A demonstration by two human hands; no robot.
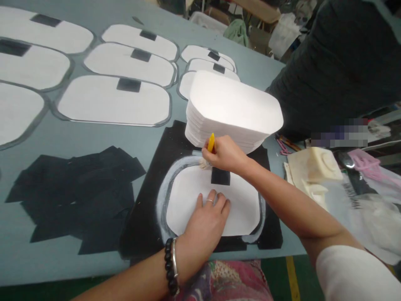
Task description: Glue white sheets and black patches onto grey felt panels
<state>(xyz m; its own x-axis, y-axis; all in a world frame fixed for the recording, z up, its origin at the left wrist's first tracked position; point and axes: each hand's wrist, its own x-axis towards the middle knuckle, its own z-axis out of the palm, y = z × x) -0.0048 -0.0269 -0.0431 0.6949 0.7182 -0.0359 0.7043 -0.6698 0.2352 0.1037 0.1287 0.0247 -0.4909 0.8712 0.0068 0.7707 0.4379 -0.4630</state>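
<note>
My left hand (209, 217) lies with fingers spread on a white rounded panel (244, 209), pressing it against a black sheet (147, 200). In my right hand (226, 154) is a brush with a yellow handle (211, 142); its pale bristles (205, 164) touch the panel's upper edge. A small dark rectangle (220, 176) sits at the panel's top middle, partly under my right wrist. Whitish smears ring the panel on the black sheet. Just beyond my right hand rises a tall stack of white rounded panels (234, 102).
Several similar white panels (114, 102) with dark rims and rectangles lie across the table's far left. Dark fabric pieces (78, 196) are piled at left. To the right stand a big dark roll (332, 67), a cream container (315, 165) and plastic bags (376, 221).
</note>
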